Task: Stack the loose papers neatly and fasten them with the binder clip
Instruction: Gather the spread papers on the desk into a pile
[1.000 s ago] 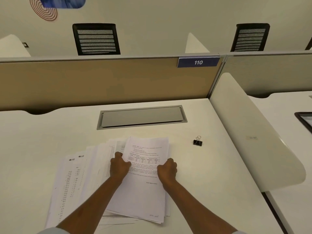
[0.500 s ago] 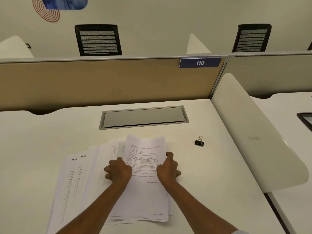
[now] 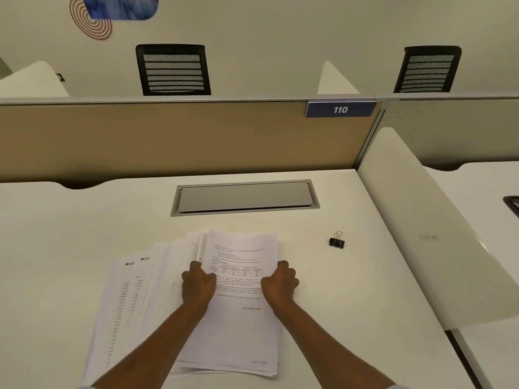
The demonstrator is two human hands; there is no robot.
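Left hand (image 3: 198,286) and right hand (image 3: 279,283), fingers curled, grip opposite side edges of the top papers (image 3: 241,329) on the desk (image 3: 56,248). More sheets (image 3: 132,301) fan out left of the left hand. Binder clip (image 3: 337,240) lies beyond and right of the right hand, well apart.

Forearms stretched forward, left hand (image 3: 198,286) and right hand (image 3: 279,282) curled, gripping the papers (image 3: 241,332) at opposite edges
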